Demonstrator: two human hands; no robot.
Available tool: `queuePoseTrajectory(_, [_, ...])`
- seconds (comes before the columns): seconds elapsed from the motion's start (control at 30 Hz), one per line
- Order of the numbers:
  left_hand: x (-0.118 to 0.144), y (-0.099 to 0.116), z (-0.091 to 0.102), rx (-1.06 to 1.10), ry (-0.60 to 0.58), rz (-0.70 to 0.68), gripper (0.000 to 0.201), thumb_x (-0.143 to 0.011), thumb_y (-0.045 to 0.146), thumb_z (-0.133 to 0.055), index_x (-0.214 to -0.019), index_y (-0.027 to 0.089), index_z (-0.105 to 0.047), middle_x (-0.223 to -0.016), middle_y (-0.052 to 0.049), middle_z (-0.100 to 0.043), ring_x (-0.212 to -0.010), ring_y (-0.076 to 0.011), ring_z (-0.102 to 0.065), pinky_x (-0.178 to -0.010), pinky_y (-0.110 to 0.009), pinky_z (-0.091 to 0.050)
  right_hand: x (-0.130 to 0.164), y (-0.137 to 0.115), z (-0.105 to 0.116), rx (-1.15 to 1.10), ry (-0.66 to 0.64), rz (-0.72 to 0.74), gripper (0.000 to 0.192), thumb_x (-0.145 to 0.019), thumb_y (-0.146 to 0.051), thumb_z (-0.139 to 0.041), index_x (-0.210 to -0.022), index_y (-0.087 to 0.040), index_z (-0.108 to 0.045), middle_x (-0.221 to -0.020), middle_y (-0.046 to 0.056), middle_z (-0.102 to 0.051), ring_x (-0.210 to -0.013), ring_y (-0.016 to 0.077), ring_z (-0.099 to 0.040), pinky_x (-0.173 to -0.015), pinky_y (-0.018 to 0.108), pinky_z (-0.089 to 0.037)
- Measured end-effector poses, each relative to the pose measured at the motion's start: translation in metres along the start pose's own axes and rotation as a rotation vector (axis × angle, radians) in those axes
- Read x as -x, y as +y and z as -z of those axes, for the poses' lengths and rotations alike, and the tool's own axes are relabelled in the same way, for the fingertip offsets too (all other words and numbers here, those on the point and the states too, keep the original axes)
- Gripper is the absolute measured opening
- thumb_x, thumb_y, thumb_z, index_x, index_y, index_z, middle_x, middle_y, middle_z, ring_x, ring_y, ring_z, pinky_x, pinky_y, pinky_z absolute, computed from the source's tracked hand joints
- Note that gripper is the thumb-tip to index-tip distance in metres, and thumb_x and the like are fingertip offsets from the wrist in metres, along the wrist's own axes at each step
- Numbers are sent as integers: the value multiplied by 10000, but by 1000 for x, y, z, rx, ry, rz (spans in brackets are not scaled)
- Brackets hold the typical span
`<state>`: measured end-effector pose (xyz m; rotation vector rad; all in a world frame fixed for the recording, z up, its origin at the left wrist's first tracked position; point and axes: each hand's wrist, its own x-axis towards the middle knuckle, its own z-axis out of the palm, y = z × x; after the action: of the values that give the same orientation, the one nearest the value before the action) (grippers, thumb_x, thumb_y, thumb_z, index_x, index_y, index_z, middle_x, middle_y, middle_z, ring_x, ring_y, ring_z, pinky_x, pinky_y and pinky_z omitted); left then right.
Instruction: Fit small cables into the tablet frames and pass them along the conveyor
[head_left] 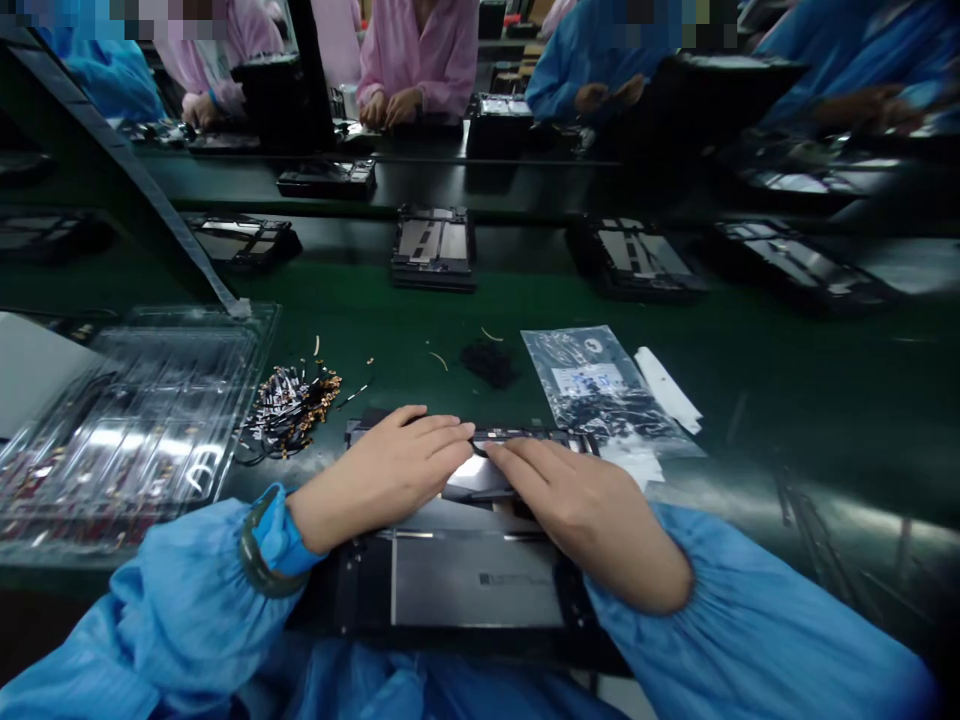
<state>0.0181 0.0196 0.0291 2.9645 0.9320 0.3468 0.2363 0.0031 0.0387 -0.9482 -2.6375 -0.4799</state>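
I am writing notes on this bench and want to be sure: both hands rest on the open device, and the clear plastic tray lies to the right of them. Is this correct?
Not quite. In the head view the clear plastic tray lies to the left of the hands, not the right. The rest holds: the left hand and right hand both rest on the open device.

One head-worn camera looks forward and down, close over the green workbench (750, 400), co-workers beyond.
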Motion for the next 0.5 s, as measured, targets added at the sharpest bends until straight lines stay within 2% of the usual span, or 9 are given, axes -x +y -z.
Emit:
queuePoseTrajectory(0.13, [2,-2,-2,46,4,17,355,-912,108,-383,-1253,145,-478,-1326,-72,-561,-1226,-178,-495,-1032,-387,-356,16,7,5,-108,-25,-47,324,-928,-58,-327,-1022,-111,-632,-896,98,-671,-682,175,-598,-538,281,-420])
queuePoseTrajectory(0.33, [1,-2,-2,19,14,5,329,-968,297,-381,-1233,176,-535,-1318,-47,-574,-1209,-195,-511,-1005,-401,-368,24,8,4,-65,-1,-17,310,-925,-40,-348,-1078,-87,-613,-966,116,-675,-731,200,-595,-585,304,-430])
queuePoseTrajectory(0.5, [-1,-1,-1,-27,47,-11,314,-970,267,-386,-1214,172,-558,-1293,-39,-594,-1189,-192,-529,-983,-389,-382,21,8,0,-22,29,-39,302,-924,-47,-367,-1005,-95,-654,-937,111,-688,-686,192,-580,-567,307,-408])
